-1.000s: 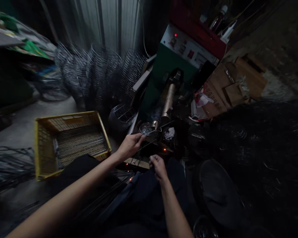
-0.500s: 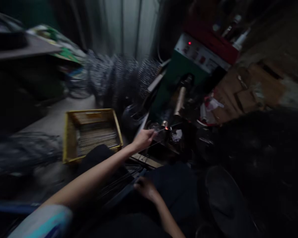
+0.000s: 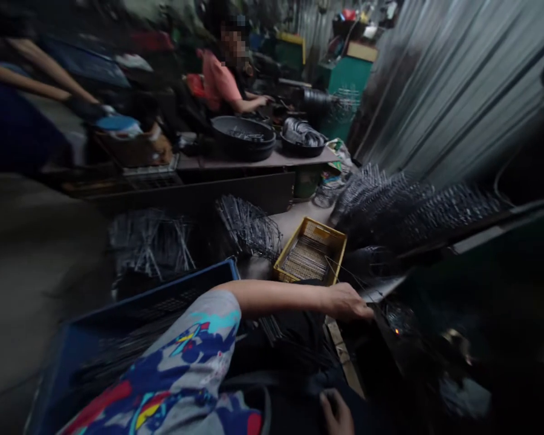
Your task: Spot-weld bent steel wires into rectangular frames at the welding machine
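My left hand point(image 3: 348, 302) reaches out to the right with its fingers closed on a thin bent metal wire point(image 3: 340, 266). One end of the wire rises over the near side of a yellow plastic crate point(image 3: 278, 264), which holds several thin metal rods point(image 3: 306, 261). My right hand point(image 3: 338, 414) is low, by my dark-clothed lap, partly cut off by the bottom edge. Its visible fingers are slightly apart, and nothing shows between them. Dark rods point(image 3: 272, 329) lie beneath my left forearm. A small orange glow point(image 3: 397, 331) shows right of my left hand.
A blue crate point(image 3: 68, 338) stands at my left. Bundles of bent wire point(image 3: 249, 226) lie beyond it, and more wire racks point(image 3: 390, 193) line the metal wall. Behind a low table point(image 3: 194, 162) with black basins point(image 3: 245, 139) a co-worker point(image 3: 222, 81) sits; another person's arms point(image 3: 40, 72) are far left.
The view has swung left, bringing the co-workers and blue crate into sight. My left hand has moved away from the glowing spot, still gripping wire. My right hand stays low by my lap.
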Motion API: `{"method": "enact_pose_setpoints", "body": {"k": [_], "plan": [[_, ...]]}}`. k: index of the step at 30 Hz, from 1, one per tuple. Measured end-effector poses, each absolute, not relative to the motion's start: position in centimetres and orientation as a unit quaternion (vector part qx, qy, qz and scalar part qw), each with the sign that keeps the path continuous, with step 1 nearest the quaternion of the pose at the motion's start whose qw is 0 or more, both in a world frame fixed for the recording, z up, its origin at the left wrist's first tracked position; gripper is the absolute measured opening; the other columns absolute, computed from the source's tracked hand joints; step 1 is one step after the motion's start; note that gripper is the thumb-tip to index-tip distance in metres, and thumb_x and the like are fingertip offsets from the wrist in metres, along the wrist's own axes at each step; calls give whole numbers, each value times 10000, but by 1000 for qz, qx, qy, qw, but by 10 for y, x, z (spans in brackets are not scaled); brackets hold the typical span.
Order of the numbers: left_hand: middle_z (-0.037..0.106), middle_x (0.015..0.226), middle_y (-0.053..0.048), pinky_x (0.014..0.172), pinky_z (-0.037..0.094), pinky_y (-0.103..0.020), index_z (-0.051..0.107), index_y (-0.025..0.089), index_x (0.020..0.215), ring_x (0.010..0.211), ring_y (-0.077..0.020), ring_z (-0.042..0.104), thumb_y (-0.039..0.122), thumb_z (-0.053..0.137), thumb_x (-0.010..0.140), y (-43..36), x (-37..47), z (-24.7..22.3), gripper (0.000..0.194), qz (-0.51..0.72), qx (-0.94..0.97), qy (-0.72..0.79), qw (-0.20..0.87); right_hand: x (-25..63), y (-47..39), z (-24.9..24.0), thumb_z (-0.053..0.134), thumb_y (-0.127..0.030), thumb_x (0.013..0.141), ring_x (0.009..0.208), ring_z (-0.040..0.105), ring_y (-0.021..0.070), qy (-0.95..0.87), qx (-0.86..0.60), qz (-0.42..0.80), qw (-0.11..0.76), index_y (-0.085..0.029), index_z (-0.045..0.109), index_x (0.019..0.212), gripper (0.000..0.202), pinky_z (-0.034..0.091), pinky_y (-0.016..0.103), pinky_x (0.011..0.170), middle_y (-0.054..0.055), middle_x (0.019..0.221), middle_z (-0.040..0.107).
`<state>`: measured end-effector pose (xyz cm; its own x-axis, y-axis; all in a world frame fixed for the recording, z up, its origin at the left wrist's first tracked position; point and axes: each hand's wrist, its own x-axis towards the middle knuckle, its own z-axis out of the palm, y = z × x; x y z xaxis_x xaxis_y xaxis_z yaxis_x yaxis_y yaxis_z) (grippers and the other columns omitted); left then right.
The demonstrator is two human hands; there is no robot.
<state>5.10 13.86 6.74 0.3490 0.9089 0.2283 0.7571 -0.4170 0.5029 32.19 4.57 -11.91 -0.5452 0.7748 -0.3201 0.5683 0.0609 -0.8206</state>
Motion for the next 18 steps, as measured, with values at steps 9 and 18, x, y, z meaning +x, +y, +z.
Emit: {"method": "enact_pose_setpoints", "body": {"k": [9,18], "plan": [[680,736,-71,655,419,-264,722,112,875,697,-161,595,200,525,905,142,-129,31,218,580,367,717,121,326,49,-143,484,-856,751,757,696,267,-718,-472,502,101,-203,704,732,689,541,284,706,78,724,711],[284,501,96,406,207,-212,551,149,881,397,-78,241,410,434,999,168,-157,-46,309,736,103,635,211,316,38,-107,529,-639,841,799,688,262,-698,-524,483,75,-206,669,769,461,514,289,726,79,801,721]]}}
